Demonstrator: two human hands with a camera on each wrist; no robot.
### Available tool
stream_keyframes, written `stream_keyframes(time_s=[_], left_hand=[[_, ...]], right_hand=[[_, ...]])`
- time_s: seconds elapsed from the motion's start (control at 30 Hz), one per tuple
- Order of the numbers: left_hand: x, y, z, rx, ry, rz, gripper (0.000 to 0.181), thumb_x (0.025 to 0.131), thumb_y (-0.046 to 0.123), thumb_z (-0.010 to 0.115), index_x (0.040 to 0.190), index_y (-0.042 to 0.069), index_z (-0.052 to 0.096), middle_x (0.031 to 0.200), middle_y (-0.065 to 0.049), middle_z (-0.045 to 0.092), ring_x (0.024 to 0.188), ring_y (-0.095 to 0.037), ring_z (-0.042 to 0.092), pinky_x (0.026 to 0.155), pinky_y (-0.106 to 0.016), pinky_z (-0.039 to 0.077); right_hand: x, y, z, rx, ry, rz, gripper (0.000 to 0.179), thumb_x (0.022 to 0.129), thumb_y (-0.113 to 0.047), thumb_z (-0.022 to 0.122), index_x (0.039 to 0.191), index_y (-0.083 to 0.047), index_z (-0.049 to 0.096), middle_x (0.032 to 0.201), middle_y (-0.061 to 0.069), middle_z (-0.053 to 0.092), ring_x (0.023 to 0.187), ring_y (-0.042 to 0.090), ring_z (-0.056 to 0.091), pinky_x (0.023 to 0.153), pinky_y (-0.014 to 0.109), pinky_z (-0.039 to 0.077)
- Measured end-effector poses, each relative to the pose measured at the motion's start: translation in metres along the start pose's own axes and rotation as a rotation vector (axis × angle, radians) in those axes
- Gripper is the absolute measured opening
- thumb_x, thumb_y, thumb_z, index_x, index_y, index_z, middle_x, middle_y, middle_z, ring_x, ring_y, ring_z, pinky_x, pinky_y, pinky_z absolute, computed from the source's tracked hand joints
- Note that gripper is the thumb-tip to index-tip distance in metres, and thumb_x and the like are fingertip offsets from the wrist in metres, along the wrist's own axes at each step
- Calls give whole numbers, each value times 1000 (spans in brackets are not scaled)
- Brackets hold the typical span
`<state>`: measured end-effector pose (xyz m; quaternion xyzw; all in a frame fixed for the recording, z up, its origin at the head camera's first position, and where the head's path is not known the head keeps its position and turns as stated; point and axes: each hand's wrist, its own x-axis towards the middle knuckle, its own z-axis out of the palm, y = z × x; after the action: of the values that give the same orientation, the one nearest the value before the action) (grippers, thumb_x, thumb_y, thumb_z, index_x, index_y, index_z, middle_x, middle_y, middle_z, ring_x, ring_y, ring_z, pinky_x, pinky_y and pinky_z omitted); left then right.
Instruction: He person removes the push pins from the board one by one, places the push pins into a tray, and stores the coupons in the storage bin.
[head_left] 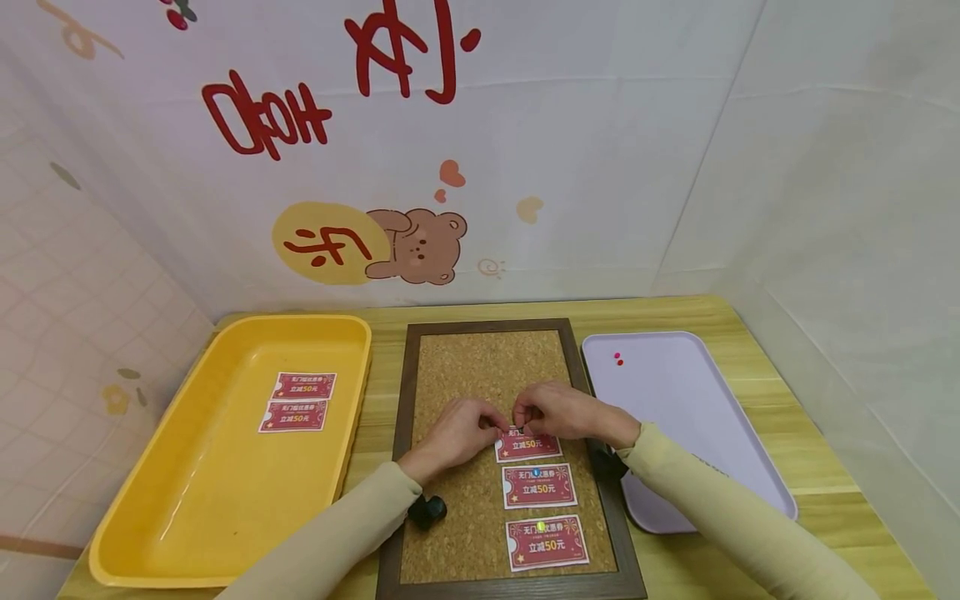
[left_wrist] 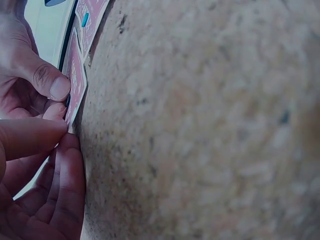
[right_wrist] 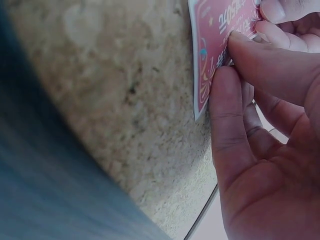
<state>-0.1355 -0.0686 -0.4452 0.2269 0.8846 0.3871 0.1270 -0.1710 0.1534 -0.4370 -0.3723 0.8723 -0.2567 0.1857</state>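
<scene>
A red paper coupon (head_left: 528, 447) lies against the framed corkboard (head_left: 457, 508), uppermost of three in a column. My left hand (head_left: 465, 429) pinches its top left corner between thumb and finger, as the left wrist view shows at the coupon's edge (left_wrist: 76, 90). At the top edge, my right hand (head_left: 558, 410) pinches a small dark pin, mostly hidden by the fingers. Below, the middle coupon (head_left: 538, 493) carries a blue pushpin (head_left: 536, 472); a yellow pushpin (head_left: 541, 527) sits in the lowest coupon (head_left: 547, 550).
On the left stands a yellow tray (head_left: 217, 500) with two more coupons (head_left: 294, 416) inside. To the right, a lilac tray (head_left: 675, 375) holds two small red pins (head_left: 619, 362). A printed cloth (head_left: 600, 150) hangs behind the wooden table (head_left: 840, 483).
</scene>
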Motion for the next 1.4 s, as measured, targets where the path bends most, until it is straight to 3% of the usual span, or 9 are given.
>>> stream_keyframes(time_s=[1.4], left_hand=[[1, -1, 0, -19, 1, -35, 13, 91, 2, 70, 94, 9, 80, 87, 3, 74, 74, -6, 60, 68, -27, 49]], right_hand=[[-2, 3, 0, 73, -20, -2, 15, 91, 0, 72, 96, -14, 71, 92, -2, 65, 79, 4, 57, 73, 27, 49]])
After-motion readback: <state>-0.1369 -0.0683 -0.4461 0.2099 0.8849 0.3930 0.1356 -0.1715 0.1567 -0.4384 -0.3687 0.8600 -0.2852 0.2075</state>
